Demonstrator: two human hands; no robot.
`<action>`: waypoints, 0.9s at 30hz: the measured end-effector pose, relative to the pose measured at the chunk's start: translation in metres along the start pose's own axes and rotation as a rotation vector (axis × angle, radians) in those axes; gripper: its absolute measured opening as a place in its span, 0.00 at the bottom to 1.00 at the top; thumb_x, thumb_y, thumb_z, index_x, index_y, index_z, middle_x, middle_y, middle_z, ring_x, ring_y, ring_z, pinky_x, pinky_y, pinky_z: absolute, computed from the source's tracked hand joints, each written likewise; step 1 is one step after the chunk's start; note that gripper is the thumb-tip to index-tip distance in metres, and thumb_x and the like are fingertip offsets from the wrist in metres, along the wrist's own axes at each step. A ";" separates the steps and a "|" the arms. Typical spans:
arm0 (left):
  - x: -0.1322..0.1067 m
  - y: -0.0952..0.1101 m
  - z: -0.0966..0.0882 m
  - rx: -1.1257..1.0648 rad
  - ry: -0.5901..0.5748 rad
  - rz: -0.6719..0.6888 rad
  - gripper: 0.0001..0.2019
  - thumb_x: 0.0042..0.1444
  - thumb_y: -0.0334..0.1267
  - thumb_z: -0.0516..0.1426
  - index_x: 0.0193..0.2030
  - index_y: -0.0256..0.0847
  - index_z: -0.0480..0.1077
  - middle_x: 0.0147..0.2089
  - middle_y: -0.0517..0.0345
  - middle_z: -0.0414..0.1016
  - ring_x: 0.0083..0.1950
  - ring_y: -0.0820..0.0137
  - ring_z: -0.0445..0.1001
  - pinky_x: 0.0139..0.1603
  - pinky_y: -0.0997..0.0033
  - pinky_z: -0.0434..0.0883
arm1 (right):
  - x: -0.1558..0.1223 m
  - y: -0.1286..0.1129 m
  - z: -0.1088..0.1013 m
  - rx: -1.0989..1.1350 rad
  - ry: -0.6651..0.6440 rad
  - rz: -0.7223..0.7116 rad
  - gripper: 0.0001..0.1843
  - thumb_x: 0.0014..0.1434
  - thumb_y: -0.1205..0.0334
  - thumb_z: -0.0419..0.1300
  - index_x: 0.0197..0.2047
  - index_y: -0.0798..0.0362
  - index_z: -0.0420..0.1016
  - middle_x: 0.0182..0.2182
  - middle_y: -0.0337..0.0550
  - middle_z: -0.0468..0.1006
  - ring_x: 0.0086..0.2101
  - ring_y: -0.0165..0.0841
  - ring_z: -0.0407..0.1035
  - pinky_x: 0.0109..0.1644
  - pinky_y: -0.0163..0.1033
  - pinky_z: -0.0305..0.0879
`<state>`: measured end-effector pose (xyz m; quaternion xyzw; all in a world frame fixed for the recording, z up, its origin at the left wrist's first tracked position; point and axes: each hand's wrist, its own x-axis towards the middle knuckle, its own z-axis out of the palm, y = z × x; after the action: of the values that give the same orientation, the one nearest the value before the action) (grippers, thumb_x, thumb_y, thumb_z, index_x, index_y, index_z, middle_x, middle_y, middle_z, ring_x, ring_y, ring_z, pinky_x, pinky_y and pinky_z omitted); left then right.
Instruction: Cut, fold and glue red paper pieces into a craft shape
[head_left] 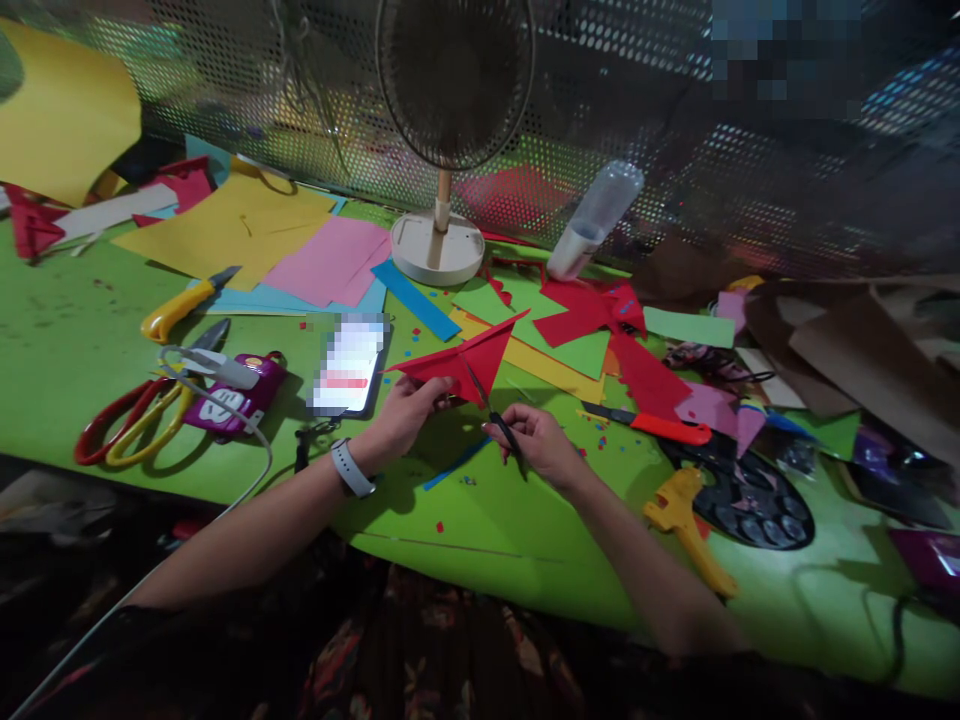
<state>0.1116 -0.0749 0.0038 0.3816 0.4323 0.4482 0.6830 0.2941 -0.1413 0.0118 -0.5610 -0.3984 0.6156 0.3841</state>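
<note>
A folded sheet of red paper (pixel 480 358) is pinched at its lower edge by my left hand (pixel 411 410), which wears a pale watch. My right hand (pixel 531 440) grips small black-handled scissors (pixel 504 432), their blades against the red paper's lower edge. Just left of my left hand lies a phone (pixel 351 365) with a lit screen. A thin blue paper strip (pixel 456 465) rests on the green table (pixel 420 540) below my hands. Tiny red and blue paper scraps are scattered around.
A fan (pixel 439 250) stands at the back, beside a tilted plastic bottle (pixel 596 220). Large scissors (pixel 154 420) and a yellow-handled cutter (pixel 184 308) lie left. Right are an orange-handled cutter (pixel 667 428), a yellow glue gun (pixel 686 520) and a black palette (pixel 772 505).
</note>
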 end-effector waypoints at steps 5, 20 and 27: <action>0.001 -0.002 -0.002 0.033 -0.003 0.008 0.08 0.48 0.39 0.65 0.24 0.37 0.74 0.23 0.58 0.72 0.24 0.76 0.67 0.28 0.74 0.66 | 0.002 0.003 -0.001 0.007 0.002 -0.014 0.23 0.37 0.50 0.75 0.25 0.54 0.68 0.19 0.31 0.70 0.19 0.23 0.63 0.23 0.29 0.65; 0.000 0.002 0.000 0.073 0.004 0.035 0.06 0.46 0.38 0.65 0.24 0.39 0.74 0.21 0.60 0.68 0.24 0.73 0.67 0.31 0.70 0.68 | -0.001 0.001 0.000 -0.062 0.037 -0.038 0.24 0.39 0.46 0.73 0.25 0.53 0.67 0.19 0.33 0.71 0.19 0.24 0.65 0.22 0.31 0.64; 0.009 0.004 -0.004 -0.044 0.065 0.072 0.05 0.45 0.36 0.63 0.29 0.38 0.72 0.25 0.60 0.73 0.28 0.72 0.72 0.35 0.69 0.72 | -0.008 -0.017 -0.018 -0.196 -0.059 0.049 0.24 0.43 0.44 0.70 0.27 0.54 0.69 0.18 0.38 0.76 0.14 0.21 0.57 0.16 0.28 0.51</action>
<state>0.1088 -0.0647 0.0044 0.3672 0.4302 0.4940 0.6603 0.3127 -0.1413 0.0302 -0.5873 -0.4540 0.5990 0.3003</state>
